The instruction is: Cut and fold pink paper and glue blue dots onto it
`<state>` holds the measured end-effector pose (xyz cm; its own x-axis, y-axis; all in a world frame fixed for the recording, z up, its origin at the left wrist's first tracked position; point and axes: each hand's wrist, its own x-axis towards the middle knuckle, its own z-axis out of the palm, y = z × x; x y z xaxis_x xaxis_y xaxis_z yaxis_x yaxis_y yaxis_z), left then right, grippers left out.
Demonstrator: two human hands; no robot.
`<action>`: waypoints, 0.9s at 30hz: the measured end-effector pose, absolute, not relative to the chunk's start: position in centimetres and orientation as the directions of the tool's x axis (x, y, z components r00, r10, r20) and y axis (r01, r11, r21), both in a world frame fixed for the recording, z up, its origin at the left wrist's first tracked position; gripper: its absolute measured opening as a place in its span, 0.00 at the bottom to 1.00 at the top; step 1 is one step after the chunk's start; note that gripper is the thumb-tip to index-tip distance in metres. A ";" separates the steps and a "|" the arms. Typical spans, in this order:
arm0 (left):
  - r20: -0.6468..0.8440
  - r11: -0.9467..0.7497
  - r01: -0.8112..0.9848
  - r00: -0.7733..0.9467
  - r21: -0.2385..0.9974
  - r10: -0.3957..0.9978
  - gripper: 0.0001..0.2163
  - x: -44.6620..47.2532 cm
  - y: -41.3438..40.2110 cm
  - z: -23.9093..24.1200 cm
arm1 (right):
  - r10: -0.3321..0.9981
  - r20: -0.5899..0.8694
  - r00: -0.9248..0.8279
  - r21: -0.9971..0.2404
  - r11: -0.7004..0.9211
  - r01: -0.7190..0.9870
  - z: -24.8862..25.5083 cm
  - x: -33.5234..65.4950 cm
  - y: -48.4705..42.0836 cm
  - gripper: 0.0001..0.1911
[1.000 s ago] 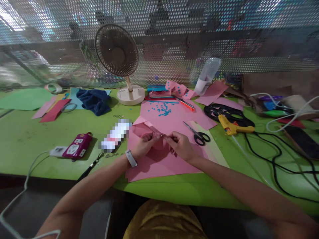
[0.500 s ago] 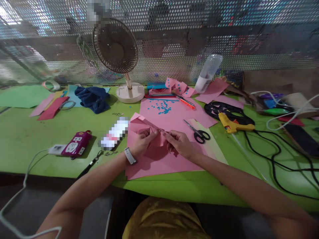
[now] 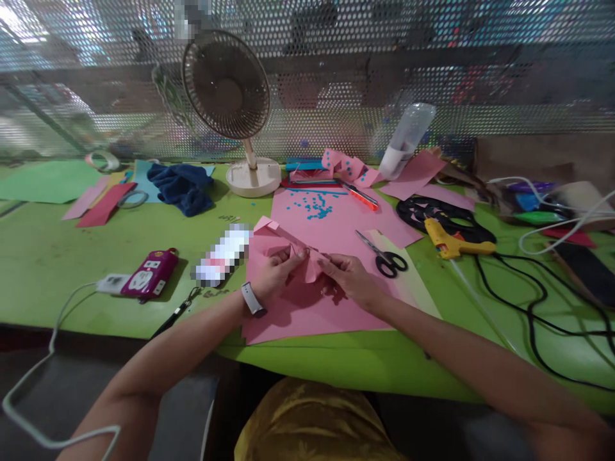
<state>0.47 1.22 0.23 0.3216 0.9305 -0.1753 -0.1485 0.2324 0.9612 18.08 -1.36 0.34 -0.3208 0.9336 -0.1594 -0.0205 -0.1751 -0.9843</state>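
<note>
A folded piece of pink paper (image 3: 311, 267) is pinched between both hands, low over a large pink sheet (image 3: 298, 315) on the table. My left hand (image 3: 275, 274), with a watch at the wrist, grips its left side between thumb and finger. On the right side of the paper, my right hand (image 3: 346, 276) is closed with thumb against fingers. Some of the right fingers are hidden below the paper. Black-handled scissors (image 3: 387, 260) lie just right of my right hand. Small blue dots (image 3: 317, 208) are scattered on pink paper beyond the hands.
A yellow glue gun (image 3: 455, 242) with a black cord lies to the right. Left of the hands are a phone (image 3: 223, 255) and a purple device (image 3: 152, 274) on a white cable. At the back stand a fan (image 3: 253, 177), a dark blue cloth (image 3: 180, 187) and a plastic bottle (image 3: 406, 137).
Both hands keep their pinch on the pink paper and have barely moved. The whole view has shifted slightly.
</note>
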 end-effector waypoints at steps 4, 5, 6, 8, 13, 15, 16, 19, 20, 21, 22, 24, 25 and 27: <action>-0.152 0.216 -0.195 0.296 0.957 0.943 0.21 0.7 1.1 0.5 | 0.911 -0.202 -0.360 -0.978 -0.209 0.019 0.3 17.8 -1.5 0.26; -0.151 0.217 -0.205 0.298 0.954 0.943 0.21 0.7 1.1 0.4 | 0.916 -0.200 -0.348 -0.978 -0.205 0.022 0.2 17.7 -1.6 0.26; -0.153 0.223 -0.215 0.300 0.951 0.942 0.21 0.7 1.1 0.4 | 0.924 -0.197 -0.328 -0.979 -0.200 0.023 0.1 17.6 -1.5 0.26; -0.157 0.235 -0.234 0.307 0.943 0.938 0.20 0.7 1.0 0.2 | 0.934 -0.192 -0.302 -0.981 -0.193 0.026 0.0 17.5 -1.5 0.25; -0.139 0.235 -0.313 0.301 0.920 0.944 0.17 0.6 1.4 -0.6 | 0.944 -0.149 -0.293 -0.988 -0.156 0.002 0.0 17.6 -1.6 0.24; -0.145 0.245 -0.362 0.282 0.899 0.948 0.16 0.6 1.5 -0.7 | 0.940 -0.144 -0.310 -0.989 -0.151 0.002 0.1 17.6 -1.7 0.23; -0.150 0.253 -0.383 0.279 0.889 0.949 0.15 0.7 1.6 -0.7 | 0.936 -0.144 -0.320 -0.989 -0.150 0.006 0.2 17.6 -1.7 0.23; -0.165 0.269 -0.420 0.268 0.867 0.949 0.15 0.9 1.6 -0.5 | 0.940 -0.145 -0.310 -0.989 -0.143 0.030 0.2 17.5 -1.7 0.23; -0.166 0.268 -0.429 0.259 0.863 0.951 0.15 0.9 1.6 -0.4 | 0.943 -0.144 -0.299 -0.990 -0.140 0.035 0.2 17.5 -1.6 0.23; -0.166 0.265 -0.433 0.253 0.861 0.953 0.16 0.9 1.6 -0.4 | 0.945 -0.142 -0.296 -0.990 -0.137 0.037 0.1 17.5 -1.6 0.23; -0.163 0.262 -0.432 0.252 0.863 0.954 0.16 0.9 1.6 -0.4 | 0.946 -0.136 -0.296 -0.991 -0.131 0.034 0.0 17.6 -1.6 0.23; -0.148 0.253 -0.418 0.268 0.872 0.952 0.15 0.9 1.6 -0.7 | 0.949 -0.112 -0.294 -0.994 -0.112 0.018 -0.2 17.5 -1.6 0.22; -0.135 0.245 -0.413 0.277 0.877 0.951 0.14 0.9 1.6 -0.8 | 0.954 -0.099 -0.283 -0.995 -0.099 0.016 -0.3 17.5 -1.7 0.22; -0.109 0.223 -0.402 0.287 0.888 0.952 0.13 0.8 1.5 -1.0 | 0.968 -0.061 -0.242 -0.998 -0.057 0.023 -0.3 17.4 -1.8 0.21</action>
<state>0.84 1.55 -0.96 0.2869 0.9518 -0.1087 -0.4016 0.2225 0.8884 17.42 -1.76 -0.31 -0.2416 0.9685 -0.0607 0.0225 -0.0569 -0.9981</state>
